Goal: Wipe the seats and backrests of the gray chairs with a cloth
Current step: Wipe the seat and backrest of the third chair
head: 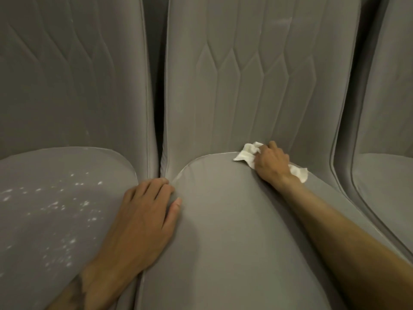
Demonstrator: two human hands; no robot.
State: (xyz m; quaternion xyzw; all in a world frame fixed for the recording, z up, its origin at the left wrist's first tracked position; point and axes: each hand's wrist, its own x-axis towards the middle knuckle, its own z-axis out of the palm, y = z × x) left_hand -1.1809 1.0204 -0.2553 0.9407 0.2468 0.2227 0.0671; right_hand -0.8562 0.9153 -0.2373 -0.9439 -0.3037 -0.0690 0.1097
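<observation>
The right hand (271, 163) grips a crumpled white cloth (245, 153) at the back edge of the middle seat (223, 220), just where it meets the backrest (223, 86), toward 1 o'clock in the view. Its fingers are curled round the cloth and press it onto the gray cover. The cloth lies stretched under the hand, its long axis running from 10 o'clock to 4 o'clock: one end sticks out past the fingers toward 10 o'clock, the other shows beside the wrist toward 4 o'clock. The left hand (145, 215) lies flat and holds nothing, its fingers straight and close together, pointing to 1 o'clock, across the gap between the middle seat and the left seat (44, 253) at 7 o'clock. White specks (67, 204) dot the left seat. A third chair (384, 175) shows at 3 o'clock
</observation>
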